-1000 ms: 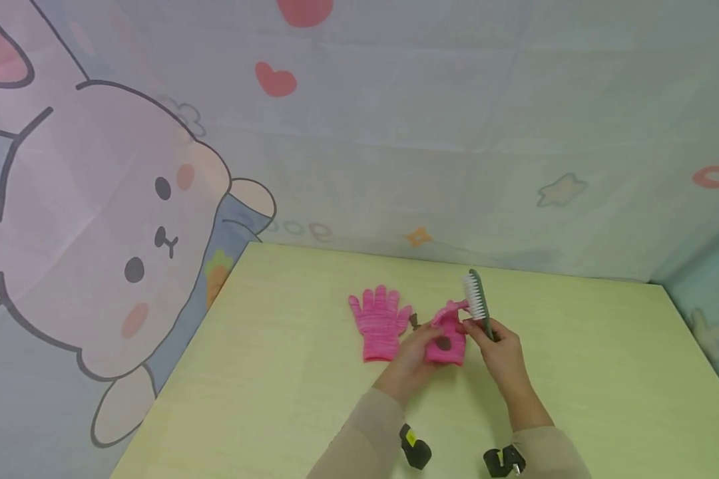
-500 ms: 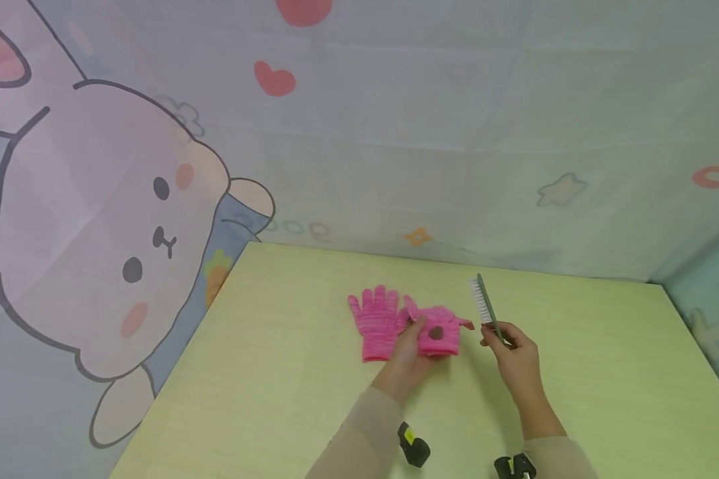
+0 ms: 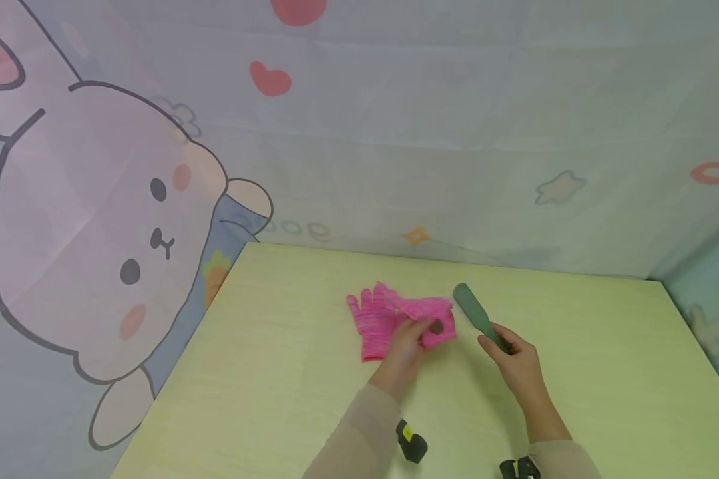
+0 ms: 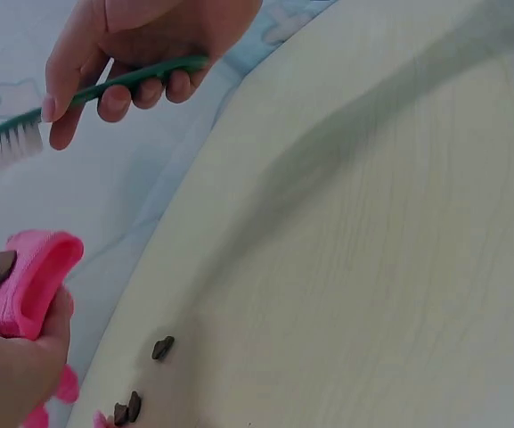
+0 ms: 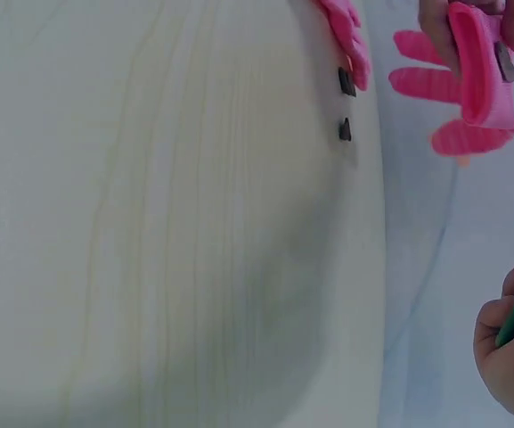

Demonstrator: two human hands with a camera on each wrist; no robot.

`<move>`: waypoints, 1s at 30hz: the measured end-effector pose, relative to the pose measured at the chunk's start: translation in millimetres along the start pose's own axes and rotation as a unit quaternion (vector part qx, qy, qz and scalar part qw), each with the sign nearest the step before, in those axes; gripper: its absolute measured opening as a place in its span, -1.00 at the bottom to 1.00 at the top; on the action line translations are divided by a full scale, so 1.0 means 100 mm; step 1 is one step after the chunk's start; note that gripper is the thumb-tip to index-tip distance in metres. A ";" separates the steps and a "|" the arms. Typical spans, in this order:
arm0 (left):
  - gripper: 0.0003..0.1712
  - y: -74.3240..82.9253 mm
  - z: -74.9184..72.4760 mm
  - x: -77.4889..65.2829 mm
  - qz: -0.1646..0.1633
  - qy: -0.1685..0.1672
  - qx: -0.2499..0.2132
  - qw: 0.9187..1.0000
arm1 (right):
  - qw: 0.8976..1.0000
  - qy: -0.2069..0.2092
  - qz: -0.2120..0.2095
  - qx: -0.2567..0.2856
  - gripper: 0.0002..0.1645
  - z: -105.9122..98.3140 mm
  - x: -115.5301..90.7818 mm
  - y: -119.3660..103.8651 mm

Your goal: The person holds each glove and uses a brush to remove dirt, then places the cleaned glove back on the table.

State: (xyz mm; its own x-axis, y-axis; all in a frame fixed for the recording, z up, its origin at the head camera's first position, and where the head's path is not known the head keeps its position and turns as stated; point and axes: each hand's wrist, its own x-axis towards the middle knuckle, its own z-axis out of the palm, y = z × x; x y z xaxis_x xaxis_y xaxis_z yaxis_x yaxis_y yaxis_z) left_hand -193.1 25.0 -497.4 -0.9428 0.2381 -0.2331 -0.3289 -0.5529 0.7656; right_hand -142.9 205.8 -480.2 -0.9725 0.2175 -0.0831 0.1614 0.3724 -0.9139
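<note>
A pink knit glove (image 3: 445, 330) is gripped in my left hand (image 3: 403, 352), raised off the table, its fingers drooping. On its cuff shows a dark brown patch (image 4: 0, 268). In my right hand (image 3: 516, 362) I hold a green brush (image 3: 475, 310) by its handle, just right of the glove and apart from it. White bristles (image 4: 7, 150) show in the left wrist view; from the head only the green back is visible. A second pink glove (image 3: 373, 330) lies flat on the table behind my left hand, partly hidden by the held one.
Small dark pieces (image 4: 163, 348) lie on the pale yellow-green table (image 3: 263, 372) beneath the held glove. Behind the table's far edge hangs a printed cloth (image 3: 431, 133) with a cartoon rabbit. A black wrist camera (image 3: 411, 442) sits on my left wrist.
The brush came away from the glove to the right, then turned over so its green back faces up. My left hand has turned the glove, and its fingers now flop leftward.
</note>
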 end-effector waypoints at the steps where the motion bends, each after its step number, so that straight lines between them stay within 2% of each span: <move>1: -0.71 -0.01 -0.01 0.00 0.003 0.012 0.017 1.000 | 1.000 -0.009 -0.001 -0.005 -0.33 0.00 0.00 0.01; 4: -0.69 -0.02 -0.02 0.01 0.019 0.042 0.045 0.998 | 1.000 -0.021 -0.010 -0.008 -0.35 0.02 0.01 0.04; 9: -0.73 -0.03 0.00 0.01 0.081 0.081 0.049 0.992 | 0.999 -0.017 -0.038 -0.028 -0.43 0.07 0.01 0.06; 12: -0.75 -0.02 0.01 0.01 0.099 0.101 0.054 0.988 | 0.997 -0.021 -0.052 -0.051 -0.44 0.09 0.00 0.04; 17: -0.73 -0.02 0.02 0.01 0.080 0.105 0.042 0.990 | 0.996 -0.030 -0.060 -0.065 -0.45 0.12 -0.01 0.02; 22: -0.71 -0.02 0.01 0.02 0.066 0.086 0.014 0.994 | 0.995 -0.040 -0.052 -0.074 -0.41 0.14 0.00 0.04; 26: -0.69 -0.04 -0.01 0.05 0.067 0.071 0.025 0.995 | 0.994 -0.046 -0.051 -0.085 -0.38 0.16 0.01 0.05; 30: -0.65 -0.04 -0.01 0.06 0.060 0.074 0.028 0.995 | 0.993 -0.057 -0.047 -0.097 -0.36 0.17 0.00 0.05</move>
State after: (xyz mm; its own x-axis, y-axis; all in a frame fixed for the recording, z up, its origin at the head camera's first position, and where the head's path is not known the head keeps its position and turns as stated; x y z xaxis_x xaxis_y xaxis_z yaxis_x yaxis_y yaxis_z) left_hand -197.1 27.5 -502.3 -0.9742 0.0497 -0.2200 -0.2130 -0.5237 0.8248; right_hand -144.4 192.7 -491.8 -0.9958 0.0740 -0.0547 0.0867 0.5551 -0.8272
